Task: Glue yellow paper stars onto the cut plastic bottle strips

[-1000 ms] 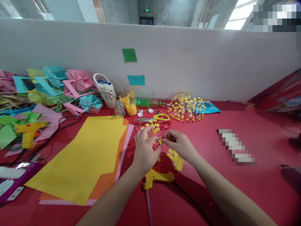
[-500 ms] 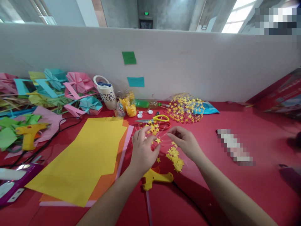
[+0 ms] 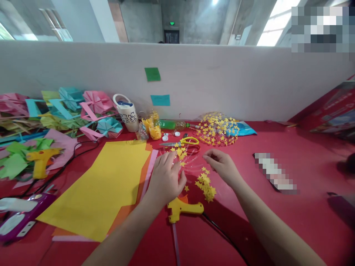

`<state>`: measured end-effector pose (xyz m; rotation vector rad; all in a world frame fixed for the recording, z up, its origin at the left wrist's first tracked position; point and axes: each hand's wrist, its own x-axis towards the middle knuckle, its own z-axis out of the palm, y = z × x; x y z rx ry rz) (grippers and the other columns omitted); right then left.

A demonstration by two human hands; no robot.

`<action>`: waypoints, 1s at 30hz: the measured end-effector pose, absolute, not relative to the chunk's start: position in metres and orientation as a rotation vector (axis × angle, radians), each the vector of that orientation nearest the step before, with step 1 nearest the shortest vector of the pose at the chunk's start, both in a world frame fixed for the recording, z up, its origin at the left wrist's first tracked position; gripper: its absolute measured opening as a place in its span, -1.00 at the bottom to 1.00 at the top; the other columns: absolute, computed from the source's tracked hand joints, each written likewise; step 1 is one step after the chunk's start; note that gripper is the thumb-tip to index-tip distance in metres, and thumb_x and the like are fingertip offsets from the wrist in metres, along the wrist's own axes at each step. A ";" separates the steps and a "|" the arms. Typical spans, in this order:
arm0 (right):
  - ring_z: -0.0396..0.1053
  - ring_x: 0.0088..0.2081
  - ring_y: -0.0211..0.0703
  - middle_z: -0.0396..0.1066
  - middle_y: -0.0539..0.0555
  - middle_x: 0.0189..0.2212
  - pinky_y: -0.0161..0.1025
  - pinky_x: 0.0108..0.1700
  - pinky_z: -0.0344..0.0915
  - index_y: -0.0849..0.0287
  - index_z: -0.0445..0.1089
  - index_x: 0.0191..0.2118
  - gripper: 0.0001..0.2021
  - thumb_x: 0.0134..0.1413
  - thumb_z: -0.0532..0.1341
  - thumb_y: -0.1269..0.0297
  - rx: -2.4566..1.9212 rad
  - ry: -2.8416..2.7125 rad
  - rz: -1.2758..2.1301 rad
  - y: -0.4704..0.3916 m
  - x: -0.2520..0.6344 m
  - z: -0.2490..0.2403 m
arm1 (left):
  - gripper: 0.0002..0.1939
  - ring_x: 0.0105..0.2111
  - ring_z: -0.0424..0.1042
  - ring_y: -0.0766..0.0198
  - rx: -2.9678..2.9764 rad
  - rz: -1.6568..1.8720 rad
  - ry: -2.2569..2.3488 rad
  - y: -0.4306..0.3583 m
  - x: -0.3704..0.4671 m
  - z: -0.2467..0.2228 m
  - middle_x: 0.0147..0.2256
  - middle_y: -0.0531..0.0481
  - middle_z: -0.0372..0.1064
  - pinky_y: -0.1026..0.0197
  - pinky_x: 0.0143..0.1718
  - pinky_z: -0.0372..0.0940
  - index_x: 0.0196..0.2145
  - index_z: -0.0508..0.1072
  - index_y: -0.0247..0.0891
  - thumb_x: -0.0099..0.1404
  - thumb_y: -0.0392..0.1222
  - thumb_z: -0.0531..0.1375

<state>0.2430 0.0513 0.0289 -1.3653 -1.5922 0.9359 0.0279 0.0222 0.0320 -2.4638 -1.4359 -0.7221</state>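
My left hand [image 3: 168,177] is over the red table beside a clear plastic piece [image 3: 191,159] with yellow stars stuck on it; its thumb and fingers are apart. My right hand [image 3: 222,166] is closed in a pinch at the right side of that clear piece; anything between its fingertips is too small to make out. Loose yellow stars [image 3: 206,186] lie in a pile below my right hand. A yellow glue gun [image 3: 185,208] rests nearer me, with a stick out of its back end. Scissors [image 3: 190,140] with yellow handles lie beyond the hands.
Yellow paper sheets [image 3: 111,184] lie at left, near a second glue gun [image 3: 41,162], a purple power strip [image 3: 24,218] and folded paper flowers [image 3: 97,103]. At the back stand a white cup [image 3: 127,114] and a star-covered clear dome [image 3: 217,129]. A pixelated object [image 3: 274,171] lies right.
My right hand has moved slightly right, away from my left hand. The star between the hands is no longer visible there. My left hand has shifted a little left and down.
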 end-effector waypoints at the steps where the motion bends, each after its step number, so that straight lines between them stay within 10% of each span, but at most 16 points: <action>1: 0.12 -0.59 -0.33 0.18 -0.10 -0.61 -0.34 -0.53 0.07 0.16 0.32 -0.42 -0.81 0.07 0.16 0.15 -1.367 -1.596 0.936 0.051 0.243 0.029 | -0.78 0.02 0.23 -0.05 -2.477 -0.691 -1.395 0.024 0.027 0.033 0.01 -0.27 0.30 -0.08 0.06 0.13 -0.29 0.48 -0.36 0.25 -0.24 0.07; 30: 0.14 -0.61 -0.31 0.19 -0.10 -0.64 -0.36 -0.54 0.09 0.15 0.33 -0.44 -0.78 0.11 0.10 0.15 -1.318 -1.730 0.860 0.047 0.242 0.039 | -0.85 -0.12 0.32 0.05 -2.496 -0.950 -1.362 0.034 0.021 0.043 -0.17 -0.17 0.38 -0.01 -0.11 0.20 -0.29 0.44 -0.27 0.22 -0.23 0.10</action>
